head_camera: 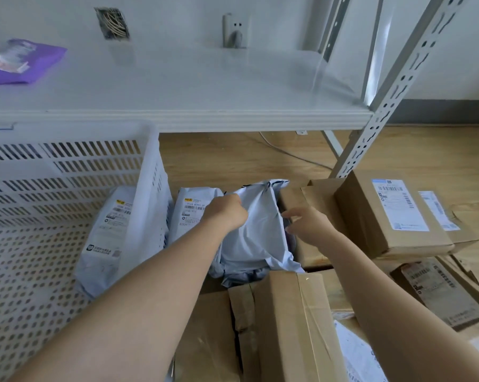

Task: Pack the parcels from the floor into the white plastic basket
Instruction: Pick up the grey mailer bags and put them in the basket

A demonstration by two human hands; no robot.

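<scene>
The left hand [227, 213] is curled tight, gripping a fold of the pale grey poly mailer [256, 232]. The right hand [310, 224] hovers at the mailer's right edge with fingers loosely spread — holding nothing. The mailer is crumpled and soft, lying on the floor among cardboard boxes [285, 321], just beside the white plastic basket [147, 188] — one labelled parcel [108, 235] is already inside.

left hand [227, 212]: fist, fingers curled, gripping | right hand [307, 224]: fingers loosely spread | both arms extended
</scene>
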